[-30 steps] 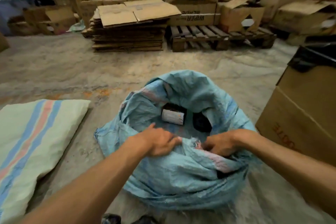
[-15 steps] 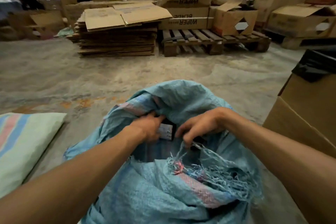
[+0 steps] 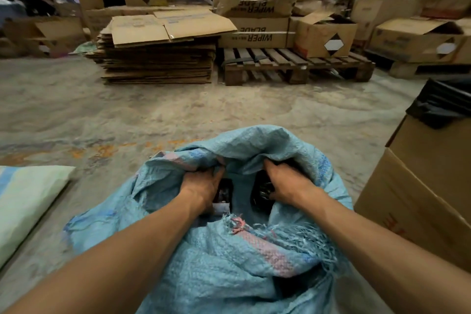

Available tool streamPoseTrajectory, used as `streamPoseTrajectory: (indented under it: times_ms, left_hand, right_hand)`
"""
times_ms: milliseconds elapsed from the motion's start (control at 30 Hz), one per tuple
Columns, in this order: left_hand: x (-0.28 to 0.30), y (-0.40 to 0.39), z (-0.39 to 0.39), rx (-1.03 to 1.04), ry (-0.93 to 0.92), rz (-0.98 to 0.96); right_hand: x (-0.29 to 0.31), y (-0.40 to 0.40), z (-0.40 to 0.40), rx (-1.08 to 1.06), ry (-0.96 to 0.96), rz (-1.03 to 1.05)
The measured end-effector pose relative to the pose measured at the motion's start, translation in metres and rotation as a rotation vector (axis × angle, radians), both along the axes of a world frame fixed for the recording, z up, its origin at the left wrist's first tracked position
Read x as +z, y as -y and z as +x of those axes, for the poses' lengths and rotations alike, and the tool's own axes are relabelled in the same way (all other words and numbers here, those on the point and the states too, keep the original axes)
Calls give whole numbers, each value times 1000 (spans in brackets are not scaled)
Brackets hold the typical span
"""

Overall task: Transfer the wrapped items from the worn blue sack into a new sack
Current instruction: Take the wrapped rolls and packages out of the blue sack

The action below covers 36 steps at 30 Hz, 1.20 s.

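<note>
The concrete floor is the largest thing, and the worn blue sack stands on it, low in the middle of the view. This sack is the landmark here. Behind the sack, far across the floor, there is a stack of flattened cardboard, a wooden pallet and piled cartons with the words WIPER BLADE. To the right of the sack, just beside it, stands a big brown carton with a black plastic liner on its top. To the left of the sack lies the new sack, pale green with a blue stripe, flat on the floor.

The mouth of the blue sack is open and its near edge is frayed into loose threads. Half a second ago the hands were only at the mouth. Now both are deeper inside the sack, and the view has come closer to it. The left hand is curled around a dark wrapped item with a white label at its near end. The right hand grips a second dark, shiny wrapped item, which earlier lay untouched. Both items are inside the sack, side by side, with blue cloth between them. More of the new sack is cut off by the left edge than before.
</note>
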State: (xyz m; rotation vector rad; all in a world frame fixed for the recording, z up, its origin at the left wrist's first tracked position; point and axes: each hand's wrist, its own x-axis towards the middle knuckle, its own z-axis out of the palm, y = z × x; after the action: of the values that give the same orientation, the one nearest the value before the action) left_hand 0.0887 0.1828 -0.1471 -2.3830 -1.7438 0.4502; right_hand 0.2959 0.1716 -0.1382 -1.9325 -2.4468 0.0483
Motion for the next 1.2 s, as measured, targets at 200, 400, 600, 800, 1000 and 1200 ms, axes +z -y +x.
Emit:
streamPoseTrajectory:
  times_ms: [200, 400, 600, 800, 1000, 1200]
  left_hand:
    - [13, 16, -1, -80, -45, 30]
    - [8, 34, -13, -60, -56, -103]
    - [46, 57, -30, 191, 268, -202]
    - [100, 98, -62, 257, 692, -41]
    - [156, 166, -88, 311, 1317, -8]
    - [147, 266, -105, 79, 1427, -198]
  right_hand:
    - [2, 12, 3, 51, -214, -165]
    - [31, 26, 1, 117, -255, -292]
    - [53, 55, -16, -59, -739, -389]
    - [90, 92, -26, -115, -1315, -248]
    - [131, 180, -30, 48, -1568, 86]
    - [146, 268, -6, 246, -1426, -122]
